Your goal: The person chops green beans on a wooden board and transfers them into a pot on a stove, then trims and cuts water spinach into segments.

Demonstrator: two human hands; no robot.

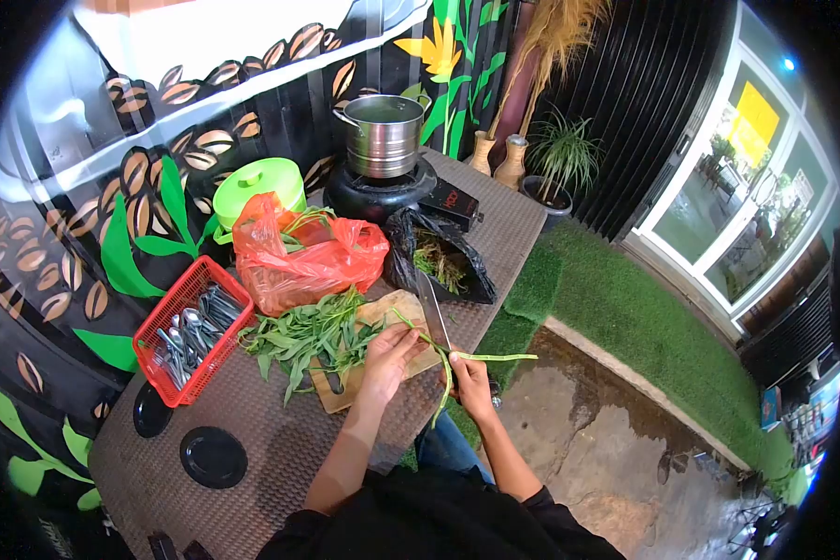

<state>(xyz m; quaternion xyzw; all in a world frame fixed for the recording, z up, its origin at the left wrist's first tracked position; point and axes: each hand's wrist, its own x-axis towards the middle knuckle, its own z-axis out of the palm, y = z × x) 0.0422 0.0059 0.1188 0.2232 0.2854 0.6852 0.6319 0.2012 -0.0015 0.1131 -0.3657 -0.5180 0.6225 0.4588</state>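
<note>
Over the near edge of the wooden cutting board (334, 398), my left hand (390, 357) is closed around a long green vegetable stem (499, 357). My right hand (471, 381) grips a knife (429, 301), its blade pointing up and away. The stem crosses by the knife and passes my right thumb, one end sticking out to the right and another piece hanging down. A pile of leafy greens (301, 334) lies to the left, partly on the board. Behind the blade, a black plastic bag (479, 283) stands open with plant scraps inside.
A red plastic bag (299, 261) with greens lies behind the pile. At left is a red basket (173, 397) of cutlery, near two black lids (213, 457). Farther back are a green lidded container (261, 187) and a steel pot (383, 140) on a portable stove (448, 203).
</note>
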